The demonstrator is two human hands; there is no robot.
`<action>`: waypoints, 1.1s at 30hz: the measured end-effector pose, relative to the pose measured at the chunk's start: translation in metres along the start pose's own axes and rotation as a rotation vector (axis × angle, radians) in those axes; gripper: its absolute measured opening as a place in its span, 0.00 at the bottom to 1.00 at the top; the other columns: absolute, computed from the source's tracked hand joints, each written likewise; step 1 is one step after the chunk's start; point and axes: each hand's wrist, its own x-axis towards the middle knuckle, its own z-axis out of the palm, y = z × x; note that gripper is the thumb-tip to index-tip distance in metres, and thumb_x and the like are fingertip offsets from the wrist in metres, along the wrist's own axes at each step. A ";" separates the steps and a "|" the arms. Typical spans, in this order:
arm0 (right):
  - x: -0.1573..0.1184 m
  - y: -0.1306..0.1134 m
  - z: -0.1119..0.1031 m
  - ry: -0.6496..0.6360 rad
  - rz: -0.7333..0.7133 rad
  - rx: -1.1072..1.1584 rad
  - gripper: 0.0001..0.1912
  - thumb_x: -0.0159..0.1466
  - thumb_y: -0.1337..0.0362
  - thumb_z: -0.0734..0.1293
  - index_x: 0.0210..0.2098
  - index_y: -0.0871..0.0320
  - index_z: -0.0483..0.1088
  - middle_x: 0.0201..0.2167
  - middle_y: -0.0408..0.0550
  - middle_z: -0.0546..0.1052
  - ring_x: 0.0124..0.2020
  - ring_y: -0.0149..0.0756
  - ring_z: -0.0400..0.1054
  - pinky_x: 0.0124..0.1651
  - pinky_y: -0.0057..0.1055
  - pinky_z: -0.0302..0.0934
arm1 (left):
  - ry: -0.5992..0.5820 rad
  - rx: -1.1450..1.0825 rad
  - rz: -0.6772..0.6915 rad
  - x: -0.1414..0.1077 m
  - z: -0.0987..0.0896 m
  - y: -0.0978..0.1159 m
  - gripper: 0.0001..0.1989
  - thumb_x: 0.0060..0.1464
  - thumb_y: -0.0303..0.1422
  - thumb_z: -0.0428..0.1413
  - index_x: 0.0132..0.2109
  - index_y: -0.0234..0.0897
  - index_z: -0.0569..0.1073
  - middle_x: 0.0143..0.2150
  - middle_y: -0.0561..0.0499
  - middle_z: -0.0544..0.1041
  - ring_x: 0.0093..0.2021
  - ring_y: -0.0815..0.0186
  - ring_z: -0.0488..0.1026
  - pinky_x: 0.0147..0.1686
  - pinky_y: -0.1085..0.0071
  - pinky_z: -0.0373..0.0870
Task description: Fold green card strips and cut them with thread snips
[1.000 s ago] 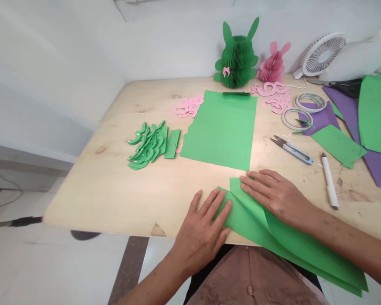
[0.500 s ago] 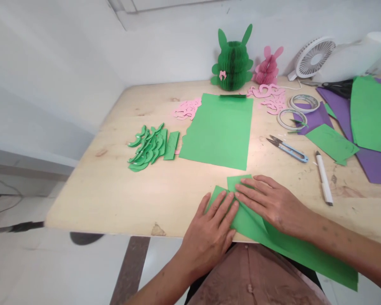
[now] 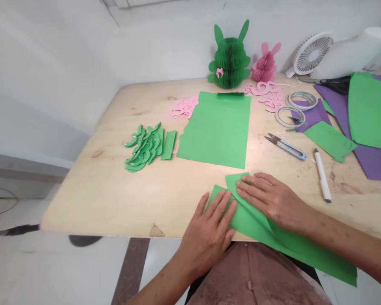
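Observation:
A green paper sheet (image 3: pixel 257 231), folded over on itself, lies at the table's front edge and hangs past it to the right. My left hand (image 3: pixel 211 226) rests flat on its left part, fingers stretched out. On the upper fold, my right hand (image 3: pixel 268 197) presses down with extended fingers. The two hands' fingertips come close together near a notch in the paper's top edge. Parts of the sheet are hidden under both hands and the right forearm. Beyond them lies a larger green sheet (image 3: pixel 217 131) with a ragged left edge.
Green cut-outs (image 3: pixel 144 148) are heaped at left. Thread snips (image 3: pixel 285 146), a white marker (image 3: pixel 322 176) and tape rolls (image 3: pixel 301 101) lie at right. Behind stand a green paper rabbit (image 3: pixel 230 59), a pink paper rabbit (image 3: pixel 264 65) and a small fan (image 3: pixel 313 55).
My right hand's fingers have shifted very slightly on the folded paper; the left hand stays in place. The whole view has moved a little.

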 end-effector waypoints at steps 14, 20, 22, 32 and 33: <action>-0.006 0.008 -0.002 -0.013 0.028 -0.035 0.18 0.69 0.71 0.57 0.57 0.67 0.66 0.57 0.54 0.71 0.59 0.45 0.61 0.59 0.49 0.58 | -0.002 0.002 0.007 0.000 -0.001 0.000 0.22 0.62 0.34 0.47 0.61 0.33 0.64 0.67 0.42 0.59 0.68 0.56 0.52 0.66 0.51 0.48; -0.007 0.008 -0.002 -0.003 0.030 -0.054 0.18 0.70 0.70 0.57 0.57 0.66 0.66 0.57 0.53 0.71 0.59 0.45 0.61 0.59 0.48 0.58 | 0.003 -0.001 0.002 -0.001 0.001 0.000 0.22 0.62 0.34 0.47 0.62 0.34 0.64 0.67 0.43 0.59 0.68 0.56 0.53 0.66 0.51 0.48; -0.006 0.008 -0.002 0.002 0.035 -0.061 0.18 0.70 0.71 0.57 0.56 0.66 0.67 0.57 0.53 0.72 0.58 0.45 0.62 0.59 0.48 0.58 | 0.003 -0.003 -0.002 0.000 0.000 0.000 0.22 0.62 0.34 0.47 0.62 0.34 0.64 0.67 0.43 0.60 0.68 0.56 0.53 0.66 0.51 0.49; -0.004 0.004 -0.003 0.026 0.030 -0.074 0.17 0.70 0.71 0.56 0.54 0.69 0.68 0.55 0.55 0.73 0.56 0.48 0.64 0.57 0.49 0.60 | 0.067 -0.021 0.032 0.002 0.002 0.013 0.20 0.62 0.31 0.46 0.59 0.34 0.67 0.66 0.45 0.62 0.68 0.57 0.53 0.66 0.50 0.47; -0.004 0.003 -0.004 0.022 0.030 -0.065 0.18 0.70 0.71 0.56 0.55 0.69 0.68 0.55 0.56 0.72 0.57 0.48 0.63 0.57 0.49 0.60 | 0.066 -0.024 0.032 0.003 0.003 0.015 0.20 0.62 0.32 0.46 0.59 0.34 0.67 0.66 0.44 0.62 0.68 0.57 0.53 0.66 0.51 0.48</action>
